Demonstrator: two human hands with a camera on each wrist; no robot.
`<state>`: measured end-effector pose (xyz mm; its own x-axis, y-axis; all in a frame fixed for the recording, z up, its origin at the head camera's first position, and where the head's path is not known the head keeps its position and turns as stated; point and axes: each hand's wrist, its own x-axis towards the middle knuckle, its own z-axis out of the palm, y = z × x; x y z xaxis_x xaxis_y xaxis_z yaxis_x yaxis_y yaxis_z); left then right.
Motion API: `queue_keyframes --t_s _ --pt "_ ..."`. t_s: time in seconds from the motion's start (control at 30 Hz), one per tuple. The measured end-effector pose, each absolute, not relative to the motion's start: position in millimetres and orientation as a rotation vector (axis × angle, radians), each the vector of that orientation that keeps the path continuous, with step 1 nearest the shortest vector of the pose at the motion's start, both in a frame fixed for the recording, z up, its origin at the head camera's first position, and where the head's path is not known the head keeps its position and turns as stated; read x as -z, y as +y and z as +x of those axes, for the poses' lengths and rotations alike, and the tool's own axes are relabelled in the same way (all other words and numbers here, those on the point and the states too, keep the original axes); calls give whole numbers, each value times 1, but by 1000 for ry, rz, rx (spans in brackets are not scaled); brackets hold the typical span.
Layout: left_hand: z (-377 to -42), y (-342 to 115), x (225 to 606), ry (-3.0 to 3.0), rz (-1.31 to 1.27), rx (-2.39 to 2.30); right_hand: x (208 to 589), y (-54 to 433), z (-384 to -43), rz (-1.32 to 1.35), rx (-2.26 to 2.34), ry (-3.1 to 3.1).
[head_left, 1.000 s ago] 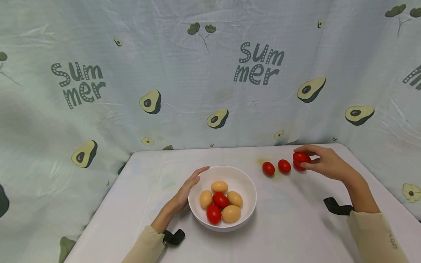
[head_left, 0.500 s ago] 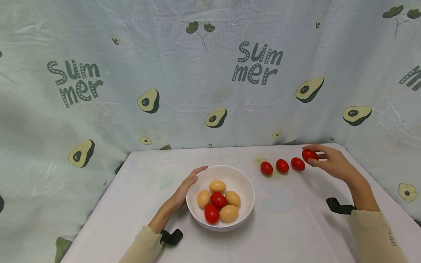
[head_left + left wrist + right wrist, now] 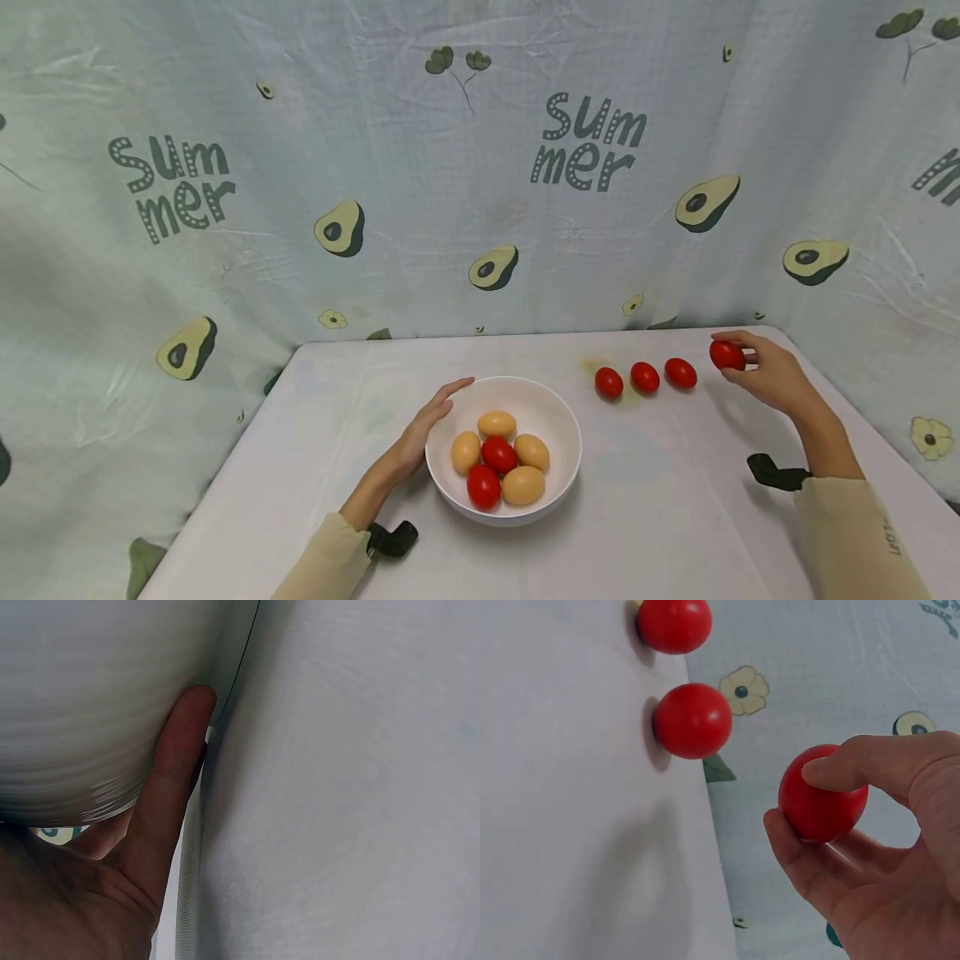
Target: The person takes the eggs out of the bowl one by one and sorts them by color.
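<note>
My right hand point(image 3: 768, 373) pinches a red egg point(image 3: 726, 355) between thumb and fingers near the table's back right. In the right wrist view that egg point(image 3: 817, 806) is off the table, with its shadow cast on the white surface. Just left of it, a row of three red eggs point(image 3: 680, 373) lies on the table. My left hand point(image 3: 420, 435) rests against the left outside of a white bowl point(image 3: 570, 450), its fingers fairly straight along the wall point(image 3: 82, 712). Inside the bowl sit two red eggs point(image 3: 483, 487) and several tan eggs point(image 3: 523, 485).
A white table point(image 3: 645, 517) carries everything. Behind it and at the sides hangs a pale curtain point(image 3: 420, 167) printed with avocados and lettering. A yellowish stain point(image 3: 594, 365) marks the table near the leftmost red egg of the row.
My right hand has lifted a red egg and carried it right, away from the row, uncovering the rightmost egg there. My left hand stays at the bowl.
</note>
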<state>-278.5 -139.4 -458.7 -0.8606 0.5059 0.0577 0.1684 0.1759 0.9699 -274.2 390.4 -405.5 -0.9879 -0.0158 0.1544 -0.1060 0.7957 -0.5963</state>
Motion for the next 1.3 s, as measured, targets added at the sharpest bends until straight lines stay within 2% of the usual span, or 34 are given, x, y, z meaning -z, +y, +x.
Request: queue_keyframes --t_s 0.67,1.3 --pt "-280 -138 460 2165 653 -1739 435 402 -279 -228 -983 -2816" --pt "-281 -140 460 2161 645 -1745 444 401 -281 -228 -985 -2882"
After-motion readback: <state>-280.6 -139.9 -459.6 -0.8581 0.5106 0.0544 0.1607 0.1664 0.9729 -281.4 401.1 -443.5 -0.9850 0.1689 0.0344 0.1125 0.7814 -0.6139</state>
